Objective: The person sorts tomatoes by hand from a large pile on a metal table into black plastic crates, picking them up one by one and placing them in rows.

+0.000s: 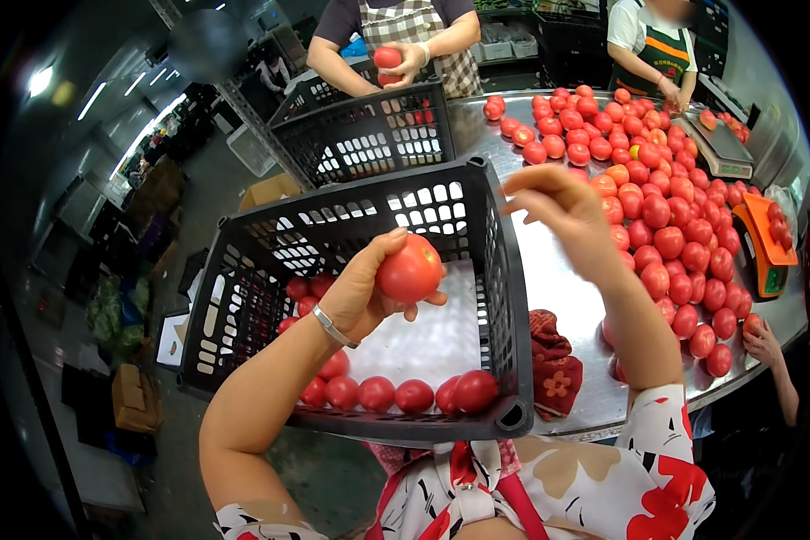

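Observation:
A large red tomato (412,270) rests in my left hand (371,283), which wears a metal bracelet and hovers over a black plastic crate (506,324). White paper (412,337) lines the crate floor. Several tomatoes (376,393) line its near side, and more sit at its left end, partly hidden by my left forearm. Blurred, my right hand (557,212) is raised just right of the crate rim, fingers bent and apart, with nothing visible in it. Beyond it spreads a big pile of tomatoes (655,210) on the metal table (553,270).
A dark red cloth (555,364) lies against the crate's right side. Behind stands another black crate (378,135), where a person (405,27) holds tomatoes. An orange scale (759,236) and a grey scale (719,145) stand right. Another person's hand (763,344) touches a tomato.

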A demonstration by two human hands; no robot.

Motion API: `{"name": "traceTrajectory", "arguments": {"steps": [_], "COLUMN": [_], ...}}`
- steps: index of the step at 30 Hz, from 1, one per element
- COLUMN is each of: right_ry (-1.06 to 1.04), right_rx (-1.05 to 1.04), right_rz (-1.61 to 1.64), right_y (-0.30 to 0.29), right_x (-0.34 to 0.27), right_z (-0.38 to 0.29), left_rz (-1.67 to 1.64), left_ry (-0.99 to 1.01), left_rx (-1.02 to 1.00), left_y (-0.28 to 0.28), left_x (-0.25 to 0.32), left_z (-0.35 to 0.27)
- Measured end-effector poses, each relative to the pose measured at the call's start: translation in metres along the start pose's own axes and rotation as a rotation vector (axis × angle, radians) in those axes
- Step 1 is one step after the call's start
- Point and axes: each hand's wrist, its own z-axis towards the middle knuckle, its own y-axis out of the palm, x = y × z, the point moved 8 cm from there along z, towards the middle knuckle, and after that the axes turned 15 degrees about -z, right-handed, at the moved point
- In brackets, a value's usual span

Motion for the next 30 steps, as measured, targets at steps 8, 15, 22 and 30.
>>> {"name": "traceTrajectory", "arguments": {"steps": [8, 15, 22, 30], "right_ry": [-0.379, -0.157, 0.207, 0.321], "right_rx": [-0.322, -0.388, -0.458, -0.438], "right_rz": [-0.553, -0.356, 0.062, 0.131], "right_y": [0.103, 0.099, 0.094, 0.099], "right_x": [-0.031, -0.004, 0.012, 0.021], "right_z": [0.008, 0.013, 0.016, 0.019], "left_rz": [-0.144, -0.191, -0.061, -0.063], "left_ry": [0.064, 0.035, 0.119, 0.147], "left_rx": [-0.014, -0.097, -0.112, -0.087], "left_y": [-0.009, -0.013, -0.002, -0.021], "left_x": [0.012, 0.009, 0.018, 0.021], "left_z": [0.005, 0.011, 0.005, 0.007]}}
